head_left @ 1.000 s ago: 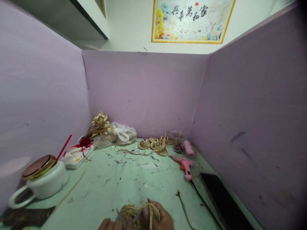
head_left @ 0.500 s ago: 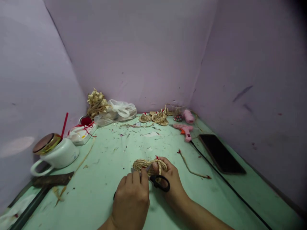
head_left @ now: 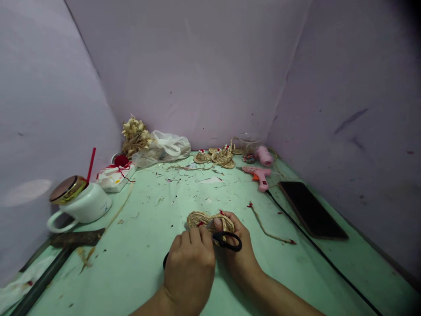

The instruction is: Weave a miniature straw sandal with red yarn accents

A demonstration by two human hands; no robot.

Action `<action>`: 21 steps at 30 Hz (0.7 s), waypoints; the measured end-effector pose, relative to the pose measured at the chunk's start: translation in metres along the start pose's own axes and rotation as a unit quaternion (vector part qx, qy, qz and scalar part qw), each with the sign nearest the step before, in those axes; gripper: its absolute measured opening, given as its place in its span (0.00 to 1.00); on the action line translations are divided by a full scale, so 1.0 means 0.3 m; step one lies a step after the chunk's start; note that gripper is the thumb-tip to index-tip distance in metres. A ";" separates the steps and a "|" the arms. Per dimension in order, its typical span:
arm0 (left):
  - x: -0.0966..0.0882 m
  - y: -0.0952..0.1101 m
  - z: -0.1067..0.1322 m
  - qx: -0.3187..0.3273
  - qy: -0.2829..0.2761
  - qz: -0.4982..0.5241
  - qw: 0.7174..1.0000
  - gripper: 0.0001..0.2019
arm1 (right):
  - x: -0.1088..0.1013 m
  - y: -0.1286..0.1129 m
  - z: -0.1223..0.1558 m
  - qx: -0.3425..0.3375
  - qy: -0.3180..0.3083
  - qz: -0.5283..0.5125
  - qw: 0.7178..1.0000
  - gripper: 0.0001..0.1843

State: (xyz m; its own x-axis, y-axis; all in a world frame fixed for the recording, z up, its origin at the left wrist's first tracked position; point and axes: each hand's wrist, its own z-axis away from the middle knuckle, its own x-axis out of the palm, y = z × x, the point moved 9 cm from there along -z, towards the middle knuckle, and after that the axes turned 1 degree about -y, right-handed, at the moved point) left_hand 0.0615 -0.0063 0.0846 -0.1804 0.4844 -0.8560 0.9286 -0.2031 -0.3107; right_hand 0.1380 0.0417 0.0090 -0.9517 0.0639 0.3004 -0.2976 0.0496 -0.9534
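Note:
My left hand (head_left: pixel 190 267) is closed over a pair of black-handled scissors (head_left: pixel 227 241); one handle loop shows to its right, a bit of black to its left. The blades point at a coiled straw piece (head_left: pixel 197 218) lying on the green tabletop (head_left: pixel 148 245). My right hand (head_left: pixel 239 252) is closed on the right side of that straw piece, fingers curled over its edge beside small red bits. Part of the scissors is hidden under my left hand.
A white mug with a gold lid and red straw (head_left: pixel 80 204) stands at the left, beside a dark strip (head_left: pixel 79 239). At the back are a plastic bag (head_left: pixel 167 147), straw pieces (head_left: pixel 220 157) and a pink glue gun (head_left: pixel 259 176) with its black cord. A dark phone (head_left: pixel 311 210) lies at the right.
The view tipped down from the wall, so both hands came fully into sight. Over the last half second the hands with the scissors and straw piece have barely shifted.

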 end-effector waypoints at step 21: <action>-0.040 -0.113 0.009 -0.012 0.008 0.031 0.999 0.17 | -0.014 0.050 -0.034 0.088 0.008 -0.153 0.984 0.12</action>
State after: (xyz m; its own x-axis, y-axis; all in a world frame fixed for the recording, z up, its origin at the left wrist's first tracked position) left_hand 0.0312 -0.0075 0.1042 -0.1176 0.4851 -0.8665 0.9455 -0.2120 -0.2470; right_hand 0.1384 0.0523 -0.0064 -0.8140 0.0881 0.5741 -0.5807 -0.1042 -0.8074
